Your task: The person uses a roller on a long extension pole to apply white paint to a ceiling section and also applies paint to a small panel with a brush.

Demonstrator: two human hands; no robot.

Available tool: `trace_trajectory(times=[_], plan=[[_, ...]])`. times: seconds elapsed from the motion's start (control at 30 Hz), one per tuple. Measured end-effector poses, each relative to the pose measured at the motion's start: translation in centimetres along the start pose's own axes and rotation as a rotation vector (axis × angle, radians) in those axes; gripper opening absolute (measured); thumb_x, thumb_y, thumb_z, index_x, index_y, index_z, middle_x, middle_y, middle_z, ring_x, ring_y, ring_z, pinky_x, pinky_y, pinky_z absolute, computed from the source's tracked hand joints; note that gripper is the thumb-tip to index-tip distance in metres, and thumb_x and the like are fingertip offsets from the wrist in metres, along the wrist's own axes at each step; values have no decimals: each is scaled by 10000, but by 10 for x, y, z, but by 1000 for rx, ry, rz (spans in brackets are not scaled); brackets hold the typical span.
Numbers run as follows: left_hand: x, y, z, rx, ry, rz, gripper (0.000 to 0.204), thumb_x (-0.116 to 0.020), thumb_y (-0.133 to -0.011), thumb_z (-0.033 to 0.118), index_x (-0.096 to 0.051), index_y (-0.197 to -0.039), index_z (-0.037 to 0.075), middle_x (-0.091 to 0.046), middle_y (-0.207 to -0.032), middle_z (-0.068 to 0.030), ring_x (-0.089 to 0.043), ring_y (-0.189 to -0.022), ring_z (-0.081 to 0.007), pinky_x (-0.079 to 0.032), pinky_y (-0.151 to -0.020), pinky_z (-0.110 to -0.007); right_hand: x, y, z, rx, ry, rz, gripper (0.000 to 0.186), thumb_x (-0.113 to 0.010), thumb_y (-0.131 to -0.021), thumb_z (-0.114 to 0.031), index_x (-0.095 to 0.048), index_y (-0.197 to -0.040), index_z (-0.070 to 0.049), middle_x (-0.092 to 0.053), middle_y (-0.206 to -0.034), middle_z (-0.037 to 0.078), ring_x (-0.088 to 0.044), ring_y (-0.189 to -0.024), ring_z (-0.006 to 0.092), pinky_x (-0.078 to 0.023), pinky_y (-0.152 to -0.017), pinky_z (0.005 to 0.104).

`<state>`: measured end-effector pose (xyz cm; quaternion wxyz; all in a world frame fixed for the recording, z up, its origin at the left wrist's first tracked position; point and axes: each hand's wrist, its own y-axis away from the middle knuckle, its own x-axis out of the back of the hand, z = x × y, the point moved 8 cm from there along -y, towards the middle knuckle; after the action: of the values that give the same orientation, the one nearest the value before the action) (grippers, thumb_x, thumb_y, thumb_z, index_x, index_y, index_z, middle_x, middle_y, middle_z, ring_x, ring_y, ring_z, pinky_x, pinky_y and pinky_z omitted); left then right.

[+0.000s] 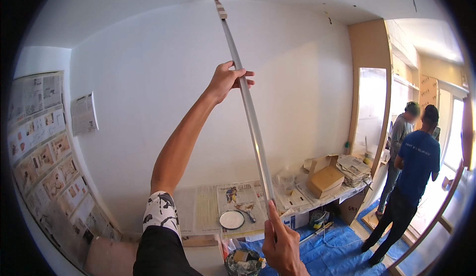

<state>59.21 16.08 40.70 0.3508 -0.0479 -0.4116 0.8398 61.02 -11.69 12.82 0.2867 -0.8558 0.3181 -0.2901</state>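
Observation:
A long silver metal pole (256, 139) slants up through the middle of the view toward the ceiling. My left hand (229, 81) is closed round its upper part, arm raised. Lower down, my right hand (282, 245) grips the same pole near its bottom end. At the far tip a narrow wooden piece (221, 10) extends from the pole, reaching a pale flat patch at the ceiling; whether this patch belongs to the tool I cannot tell. Below lie a round container of white paint (231, 220) and a dark-handled brush (249, 215) on newspaper (240, 196).
A cardboard box (325, 177) and stacked newspapers (355, 169) sit on the covered bench. A bucket (243, 262) stands below, near blue sheeting (327, 248) on the floor. Two people (416, 152) stand at the right. Newspaper sheets (44, 152) cover the left side.

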Motion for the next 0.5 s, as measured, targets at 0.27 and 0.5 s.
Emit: trace_trajectory(times=[0.27, 0.5], plan=[[-44, 81, 97, -51, 31, -51, 223, -515, -928, 88, -500, -1068, -85, -649, -1035, -217, -683, -808, -236, -589, -737, -323, 48, 115, -68, 114, 24, 38, 496, -525, -920, -1, -452, -1406, -66, -632, -909, 253, -561, -569, 288, -461, -539, 349], [-71, 140, 171, -33, 14, -33, 208, -513, -925, 92, -525, -1048, -75, -657, -1023, -209, -683, -798, -236, -577, -740, -327, 84, 180, -132, 41, 126, 88, 471, -531, -874, 36, -500, -1343, 5, -641, -1064, 298, -698, -856, 372, -543, -683, 343]])
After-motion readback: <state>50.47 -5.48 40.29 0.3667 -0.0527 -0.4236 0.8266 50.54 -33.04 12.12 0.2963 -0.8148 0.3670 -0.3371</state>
